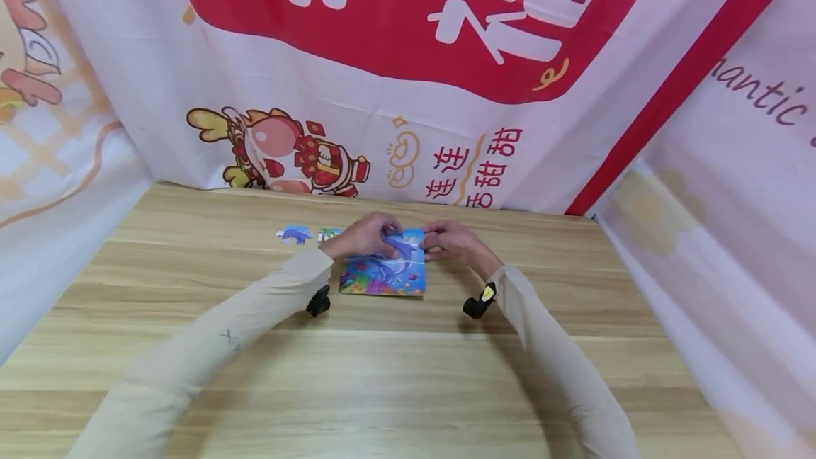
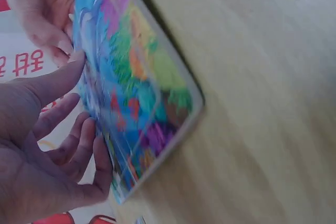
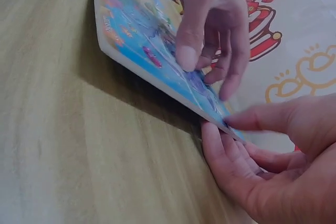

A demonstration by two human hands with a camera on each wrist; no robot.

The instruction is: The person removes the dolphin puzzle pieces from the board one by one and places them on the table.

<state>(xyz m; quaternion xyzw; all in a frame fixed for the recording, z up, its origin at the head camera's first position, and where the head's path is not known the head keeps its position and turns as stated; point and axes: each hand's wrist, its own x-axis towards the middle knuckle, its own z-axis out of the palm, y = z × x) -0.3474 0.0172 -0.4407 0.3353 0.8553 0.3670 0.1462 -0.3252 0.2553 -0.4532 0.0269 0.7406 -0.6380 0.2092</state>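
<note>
A jigsaw puzzle board (image 1: 382, 278) with a dolphin and bright corals lies near the back of the table, its right side tilted up in the right wrist view. At its right far corner my right hand (image 1: 454, 243) pinches the edge, thumb on top and fingers beneath, as the right wrist view (image 3: 283, 156) shows. My left hand (image 1: 370, 236) is over the far left part of the board. The left thumb (image 2: 63, 77) reaches onto the picture, while the other fingers bend loosely at the far edge, apart from the thumb.
Left of the board lie a loose dolphin piece (image 1: 296, 234) and a piece with a palm tree (image 1: 328, 234), partly behind the left wrist. A printed cloth (image 1: 357, 126) hangs along the table's back edge. Wood-grain tabletop (image 1: 382, 374) stretches toward me.
</note>
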